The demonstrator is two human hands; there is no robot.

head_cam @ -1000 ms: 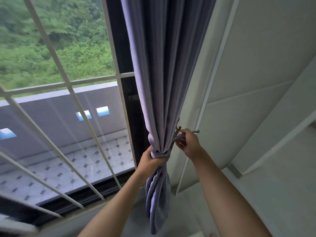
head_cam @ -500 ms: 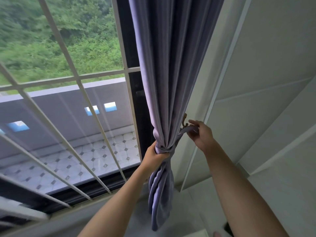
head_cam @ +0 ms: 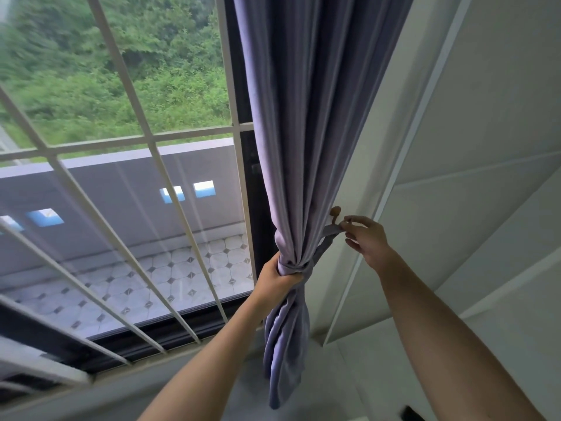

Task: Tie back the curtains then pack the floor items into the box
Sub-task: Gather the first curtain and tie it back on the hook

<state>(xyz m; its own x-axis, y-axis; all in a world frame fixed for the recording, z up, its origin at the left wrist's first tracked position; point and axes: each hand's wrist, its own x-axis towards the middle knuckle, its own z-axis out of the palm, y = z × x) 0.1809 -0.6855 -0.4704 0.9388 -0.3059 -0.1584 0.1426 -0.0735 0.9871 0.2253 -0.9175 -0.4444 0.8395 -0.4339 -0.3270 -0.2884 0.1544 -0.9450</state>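
Note:
A lavender curtain hangs beside the window, gathered into a narrow bunch at waist height. My left hand grips the bunch just below the matching tieback band wrapped round it. The band runs up and right to a small brass wall hook. My right hand pinches the band's end right beside the hook. The box and the floor items are out of sight.
A window with white grille bars fills the left, with a balcony and trees beyond. A pale wall rises on the right. A dark object lies on the floor at the bottom right.
The view has shifted, so curtain and hands sit further right and higher. My right hand has brought the band's end up against the hook. My left hand has kept its grip.

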